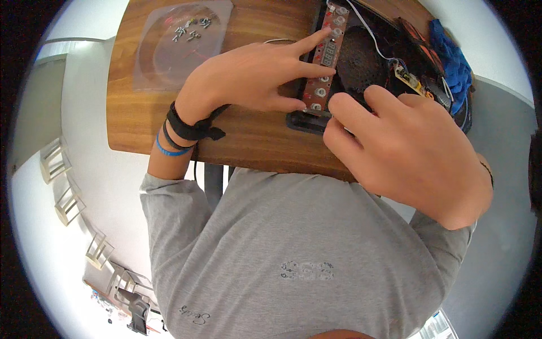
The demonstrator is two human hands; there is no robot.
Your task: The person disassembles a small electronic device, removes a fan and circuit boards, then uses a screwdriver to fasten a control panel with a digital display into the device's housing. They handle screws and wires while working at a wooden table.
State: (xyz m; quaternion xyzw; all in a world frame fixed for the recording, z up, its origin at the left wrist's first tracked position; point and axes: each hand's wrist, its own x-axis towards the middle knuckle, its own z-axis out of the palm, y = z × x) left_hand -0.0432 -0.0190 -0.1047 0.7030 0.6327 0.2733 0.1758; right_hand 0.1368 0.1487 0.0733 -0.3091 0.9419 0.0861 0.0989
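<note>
1. Nearest you, your right hand (409, 150) sits at about three o'clock, its fingers curled down onto the near edge of the black appliance housing (361, 68). They look pressed against it, not wrapped around anything; what the fingertips do underneath is hidden.
2. At about twelve o'clock, your left hand (254, 76) lies flat on the wooden table (141, 118), fingers spread wide, their tips resting along the reddish control board (326, 56). It holds nothing; it steadies the strip.
3. The control board runs along the housing's left edge, buttons and a small display facing up, touching your left fingertips.
4. Judging from this, you are seating or freeing that board in the opened housing. The next move seems to call for even fingertip pressure along the strip while your right hand keeps the housing from sliding; watch the white wires (367, 37) beyond.
5. Farther off, at eleven o'clock, loose screws (191, 28) lie on a clear plastic sheet (169, 51); at one o'clock sits a blue cloth (451, 59).
</note>
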